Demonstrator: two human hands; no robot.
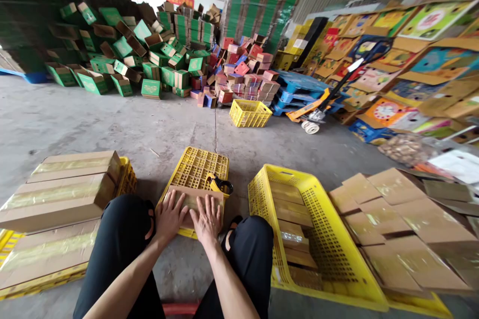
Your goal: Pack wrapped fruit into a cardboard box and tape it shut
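Observation:
A cardboard box (192, 197) lies across the near end of a yellow plastic crate (198, 162) that seems to be turned upside down, between my knees. My left hand (170, 213) presses flat on the left part of the box's top, fingers spread. On the right part rests my right hand (206, 219), palm down with its fingers apart. Just beyond the box, a yellow and black tape dispenser (220, 183) sits on the crate at its right side. The box's near side is partly covered by my hands.
At my left, long taped boxes (63, 197) are stacked on a yellow crate. A deep yellow crate (322, 219) at my right holds several boxes, with more cartons (404, 214) beyond. Farther off are a yellow basket (250, 113), a pallet jack (318, 104) and heaped green cartons (151, 88).

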